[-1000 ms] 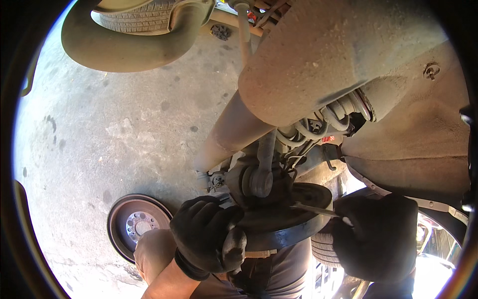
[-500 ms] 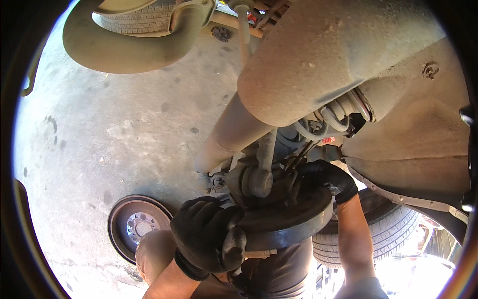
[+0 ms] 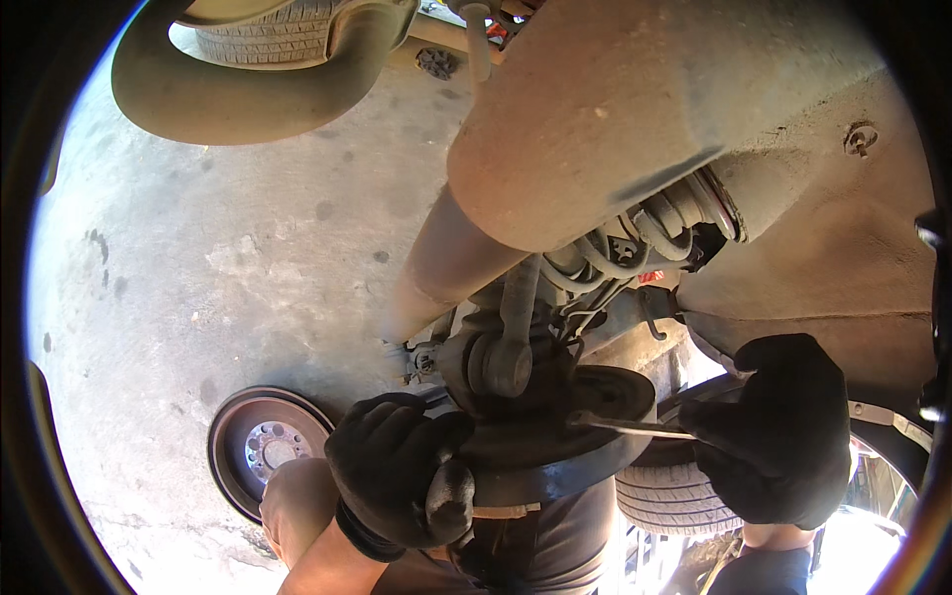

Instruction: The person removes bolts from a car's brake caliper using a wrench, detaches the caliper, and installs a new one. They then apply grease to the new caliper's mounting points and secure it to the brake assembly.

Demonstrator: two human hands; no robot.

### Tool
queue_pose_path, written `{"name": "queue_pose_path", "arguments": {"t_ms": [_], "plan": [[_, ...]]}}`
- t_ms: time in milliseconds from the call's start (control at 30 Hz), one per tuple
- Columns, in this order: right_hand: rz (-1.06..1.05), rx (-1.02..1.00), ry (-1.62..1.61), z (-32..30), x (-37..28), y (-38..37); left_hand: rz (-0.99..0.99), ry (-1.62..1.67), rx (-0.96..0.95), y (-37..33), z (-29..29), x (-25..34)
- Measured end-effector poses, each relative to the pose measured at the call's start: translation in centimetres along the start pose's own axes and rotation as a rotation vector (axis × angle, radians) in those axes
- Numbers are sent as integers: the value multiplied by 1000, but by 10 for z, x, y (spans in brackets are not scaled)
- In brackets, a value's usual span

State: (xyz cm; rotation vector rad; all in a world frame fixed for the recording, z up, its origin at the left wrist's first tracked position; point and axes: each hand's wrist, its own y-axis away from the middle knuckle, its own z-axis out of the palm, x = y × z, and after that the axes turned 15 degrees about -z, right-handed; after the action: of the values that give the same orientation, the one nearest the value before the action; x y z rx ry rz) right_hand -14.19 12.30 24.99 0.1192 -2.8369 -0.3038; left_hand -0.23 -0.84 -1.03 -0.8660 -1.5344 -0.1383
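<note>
A round dark brake drum with a smooth outer rim sits low in the middle, below a suspension link. My left hand, in a black glove, is closed at its left edge; the fingers hide whatever they grip. A tan strip shows below the drum beside that thumb. To the right, my gloved right hand is closed around a slim metal tool. The tool's shaft points left across the drum's back, its tip near the dark face. The tool's handle is hidden in the hand.
A second drum lies on the concrete floor at left, by my knee. Overhead runs a large rusty pipe-like part. A coil spring and a tyre are at right; a curved pipe hangs upper left.
My right hand has come away from the drum's back and moved right and nearer; the slim metal tool now shows in it. My left hand stays closed at the edge.
</note>
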Motion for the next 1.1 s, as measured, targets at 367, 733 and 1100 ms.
{"name": "queue_pose_path", "arguments": {"t_ms": [367, 733, 1100], "plan": [[-81, -125, 52, -3, 5, -21, 0, -2, -4, 1, 0, 0], [76, -105, 14, 12, 6, 6, -26, -20, -50, 2, -2, 1], [272, 149, -1360, 164, 84, 34, -5, -2, -30, 0, -2, 3]]}}
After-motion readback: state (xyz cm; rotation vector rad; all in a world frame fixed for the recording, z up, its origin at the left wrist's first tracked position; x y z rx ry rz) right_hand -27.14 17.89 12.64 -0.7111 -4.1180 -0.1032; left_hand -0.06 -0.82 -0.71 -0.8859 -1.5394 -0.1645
